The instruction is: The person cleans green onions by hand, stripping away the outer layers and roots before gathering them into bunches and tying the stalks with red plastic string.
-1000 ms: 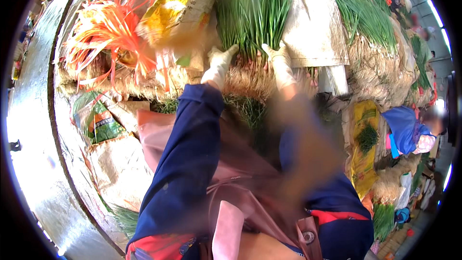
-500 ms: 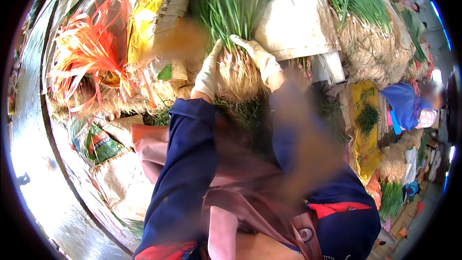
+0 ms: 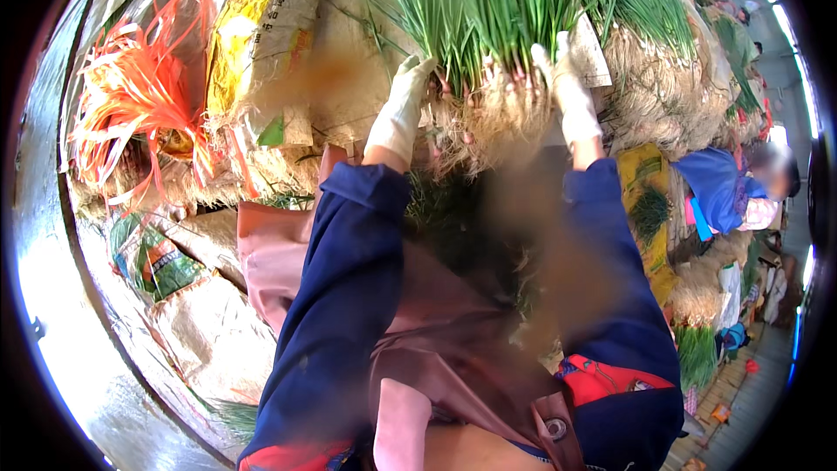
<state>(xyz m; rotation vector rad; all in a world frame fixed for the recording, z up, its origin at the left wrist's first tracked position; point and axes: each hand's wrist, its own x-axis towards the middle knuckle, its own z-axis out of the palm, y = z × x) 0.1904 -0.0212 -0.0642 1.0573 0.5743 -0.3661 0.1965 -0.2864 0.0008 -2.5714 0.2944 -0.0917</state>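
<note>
A broad bunch of green scallions [image 3: 501, 13] lies in front of me, leaves pointing away and pale, hairy roots [image 3: 510, 113] toward me. Both hands wear whitish gloves. At the bunch's left side, my left hand [image 3: 401, 109] has its fingertips against the lower stems, thumb and finger apart. My right hand [image 3: 571, 96] is at the right side, fingers stretched upward and spread, the thumb touching the stems near the bulbs. Neither hand appears wrapped round the bunch. Some fingers are hidden by leaves. A strip of white sack [image 3: 595, 59] shows beside the right fingers.
Orange plastic strips [image 3: 144, 92] lie in a tangle at left, beside a yellow sack [image 3: 234, 44]. More scallions [image 3: 645, 9] are heaped at the far right. A person in blue [image 3: 719, 183] is farther right. A brown apron [image 3: 436, 331] covers my lap.
Both hands have moved right and farther apart, from gripping a narrower bunch to the sides of a wider one. The white sack at right is now mostly out of sight.
</note>
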